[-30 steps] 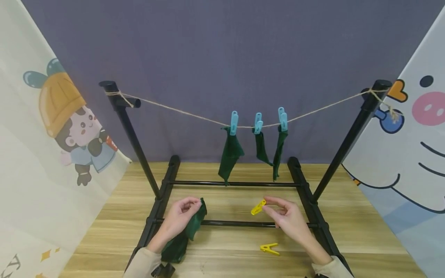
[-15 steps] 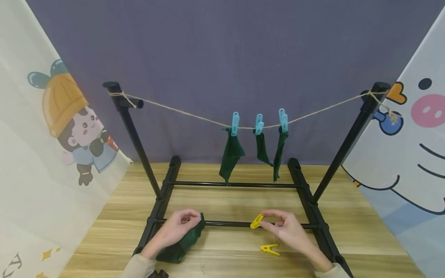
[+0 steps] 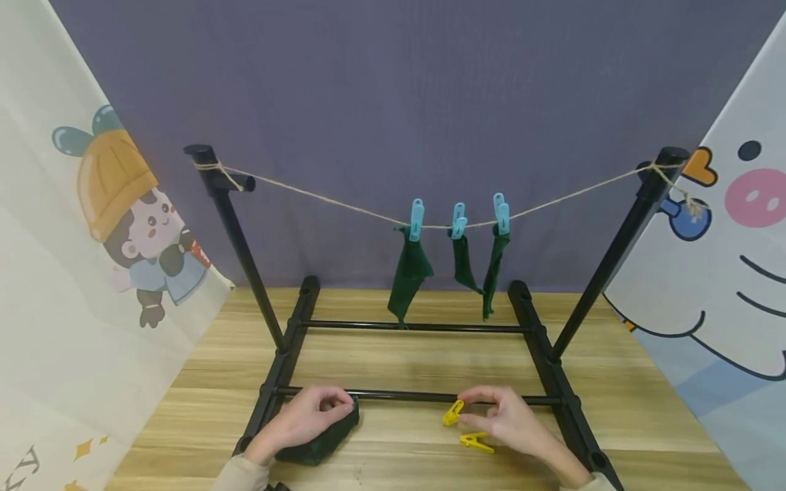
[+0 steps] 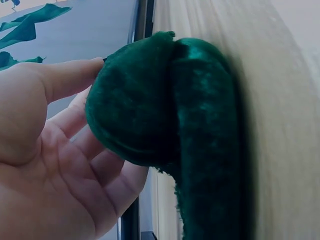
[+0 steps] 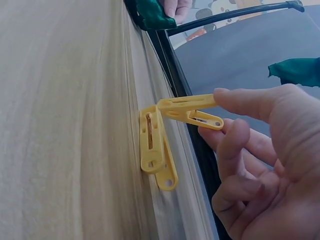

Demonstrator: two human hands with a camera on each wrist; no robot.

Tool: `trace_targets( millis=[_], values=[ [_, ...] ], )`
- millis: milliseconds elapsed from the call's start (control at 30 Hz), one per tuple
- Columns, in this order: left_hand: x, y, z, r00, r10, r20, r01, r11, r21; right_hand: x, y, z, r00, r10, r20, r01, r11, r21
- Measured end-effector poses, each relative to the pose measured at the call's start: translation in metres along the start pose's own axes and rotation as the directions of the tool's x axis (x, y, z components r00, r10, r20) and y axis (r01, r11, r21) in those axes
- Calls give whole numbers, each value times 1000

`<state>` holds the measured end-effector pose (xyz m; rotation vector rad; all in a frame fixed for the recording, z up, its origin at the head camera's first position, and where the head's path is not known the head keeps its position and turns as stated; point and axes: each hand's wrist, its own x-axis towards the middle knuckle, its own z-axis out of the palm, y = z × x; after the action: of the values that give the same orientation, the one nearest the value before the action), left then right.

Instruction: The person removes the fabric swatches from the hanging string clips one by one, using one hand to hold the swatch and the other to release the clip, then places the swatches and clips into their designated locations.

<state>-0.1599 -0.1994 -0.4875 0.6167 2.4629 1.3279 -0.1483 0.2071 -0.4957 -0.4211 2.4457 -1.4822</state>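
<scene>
My left hand pinches an edge of a dark green velvety cloth low over the table. The rest of that cloth lies folded on the wood, close to the hand. In my right hand a yellow clothespin is held between thumb and fingertips, just above the tabletop. A second yellow clothespin lies on the table right below it; in the right wrist view the lying clothespin and the held clothespin overlap.
A black pipe frame stands on the wooden table, with a sagging string between its posts. Blue clothespins hold green cloths on the string. A crossbar runs just beyond both hands.
Both hands have come down and nearer, the left lowering the green cloth onto the table. The right has brought its yellow clothespin down close to the one on the table.
</scene>
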Motion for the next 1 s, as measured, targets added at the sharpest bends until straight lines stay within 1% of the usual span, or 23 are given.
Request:
trace_targets(
  millis=[67,200,300,400,533,633,833,867,1000],
  values=[
    [0,-1,1,1000,-1,-8,1,1000,9,-1,0,0,1000,1,15,0,1000,-18],
    [-2,-3,3,1000,-25,-11,25,999,34,-2,2,0,998,-8,58,13,996,-87],
    [-3,-4,4,999,-43,8,43,998,49,-3,5,-1,996,-28,87,40,990,-137],
    [-4,-6,6,999,-46,25,44,997,61,-3,9,-2,994,-40,105,60,979,-195],
    [-5,-9,11,998,-54,35,51,996,76,-4,12,0,992,-29,125,54,978,-199],
    [-6,-9,13,997,-64,33,61,994,85,-4,13,1,991,-29,130,52,983,-176],
    [-7,-8,12,995,-84,44,80,994,79,-5,11,-1,990,-24,141,48,984,-170],
    [-7,-8,11,995,-83,46,79,994,75,-5,10,-1,989,-21,144,46,985,-168],
    [-8,-5,6,999,-43,31,40,995,86,-5,3,-3,989,-29,148,54,984,-167]
  ],
)
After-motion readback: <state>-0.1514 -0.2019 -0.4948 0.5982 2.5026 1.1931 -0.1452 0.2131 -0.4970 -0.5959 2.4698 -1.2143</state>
